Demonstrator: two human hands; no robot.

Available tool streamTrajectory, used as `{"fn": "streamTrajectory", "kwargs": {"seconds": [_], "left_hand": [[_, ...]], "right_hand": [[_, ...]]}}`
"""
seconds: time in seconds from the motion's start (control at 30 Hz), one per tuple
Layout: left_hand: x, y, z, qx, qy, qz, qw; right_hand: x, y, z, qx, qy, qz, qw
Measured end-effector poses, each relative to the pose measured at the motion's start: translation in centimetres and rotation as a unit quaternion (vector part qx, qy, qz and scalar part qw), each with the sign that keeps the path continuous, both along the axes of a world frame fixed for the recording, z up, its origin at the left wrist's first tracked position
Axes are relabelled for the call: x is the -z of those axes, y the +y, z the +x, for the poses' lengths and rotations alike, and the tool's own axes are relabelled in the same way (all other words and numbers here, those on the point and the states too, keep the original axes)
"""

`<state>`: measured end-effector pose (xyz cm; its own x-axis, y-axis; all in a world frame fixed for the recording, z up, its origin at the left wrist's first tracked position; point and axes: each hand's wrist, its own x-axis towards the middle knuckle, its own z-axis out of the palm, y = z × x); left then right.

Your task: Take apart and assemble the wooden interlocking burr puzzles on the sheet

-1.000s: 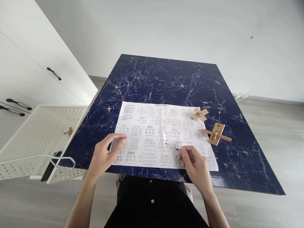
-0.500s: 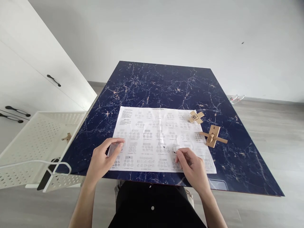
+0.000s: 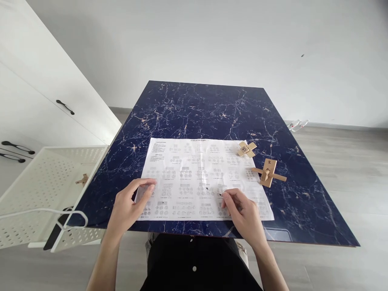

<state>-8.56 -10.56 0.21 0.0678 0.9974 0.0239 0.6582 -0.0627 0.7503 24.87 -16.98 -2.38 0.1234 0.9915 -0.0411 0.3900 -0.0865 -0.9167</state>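
Observation:
A large printed instruction sheet [image 3: 194, 161] with rows of small diagrams lies on the dark blue marbled table. Over its lower left corner is my left hand [image 3: 129, 206], open, thumb and index finger apart at the tips and touching or just above the paper. My right hand [image 3: 244, 214] rests at the lower right of the sheet. Its fingers are curled and closed toward the thumb; whether anything is between them is hidden. On the sheet's upper right corner sits a small wooden interlocking puzzle [image 3: 246, 149]. Beside the right edge lies a larger wooden puzzle [image 3: 268, 173] marked 2.
To the left stands a white perforated cart [image 3: 27, 194] with a small wooden piece [image 3: 82, 180] in it. A white cabinet [image 3: 45, 81] with black handles is behind it. Clear bottles [image 3: 297, 125] are on the floor beyond the table's [image 3: 194, 105] right edge.
The whole view has shifted slightly, with the table and puzzles a little further left in the picture. Both hands keep nearly the same pose on the sheet.

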Motion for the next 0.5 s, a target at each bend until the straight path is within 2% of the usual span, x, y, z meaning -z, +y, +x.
{"fn": "streamTrajectory", "kwargs": {"seconds": [0.5], "left_hand": [[0.07, 0.07, 0.01, -0.002, -0.008, -0.006, 1.000]], "right_hand": [[-0.13, 0.05, -0.07, -0.004, 0.007, -0.006, 1.000]]}}
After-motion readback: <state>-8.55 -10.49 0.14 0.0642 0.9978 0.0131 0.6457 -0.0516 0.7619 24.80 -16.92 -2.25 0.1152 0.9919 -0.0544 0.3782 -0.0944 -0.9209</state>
